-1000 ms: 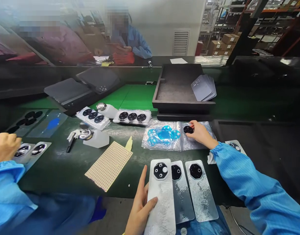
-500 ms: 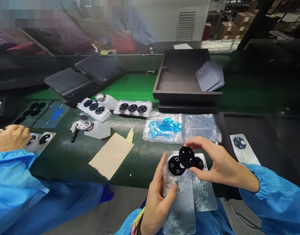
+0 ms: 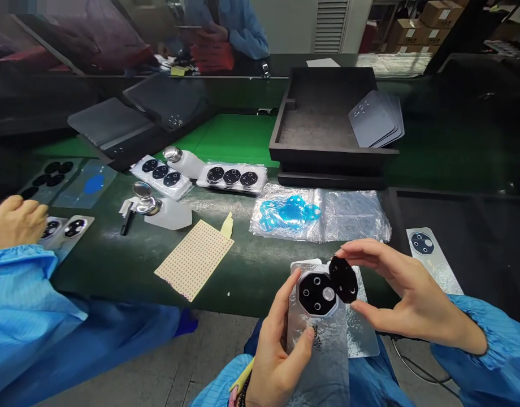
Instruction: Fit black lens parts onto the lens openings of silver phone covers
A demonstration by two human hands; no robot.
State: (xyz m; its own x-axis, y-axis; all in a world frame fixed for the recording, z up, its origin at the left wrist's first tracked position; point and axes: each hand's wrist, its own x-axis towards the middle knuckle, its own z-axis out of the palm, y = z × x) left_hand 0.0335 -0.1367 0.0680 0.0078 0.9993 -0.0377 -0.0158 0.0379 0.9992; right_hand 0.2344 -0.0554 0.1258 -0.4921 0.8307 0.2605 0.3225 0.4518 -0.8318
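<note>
My left hand [image 3: 279, 350] is closed around a silver phone back cover [image 3: 328, 364], the thumb lying on its face. At the cover's top is a black octagonal camera area [image 3: 314, 295] with several ringed holes and a pale round spot. Between the thumb and fingertips of my right hand [image 3: 412, 297] is a thin black camera lens plate [image 3: 343, 280] with small holes, tilted beside the camera area's right edge. A second silver back cover [image 3: 362, 333] lies partly hidden behind the first.
A co-worker's hand [image 3: 18, 220] works at far left. On the bench are a dotted sticker sheet [image 3: 196, 257], a pump bottle [image 3: 169, 213], plastic bags [image 3: 353, 217] with blue film [image 3: 289, 212], and packs of black plates [image 3: 232, 177]. Behind stands a black tray [image 3: 328, 152]; another cover [image 3: 438, 265] lies right.
My right hand has moved the lens plate rightward off the cover's camera area and turned it more edge-on. The pale round spot now shows fully. The view has shifted slightly.
</note>
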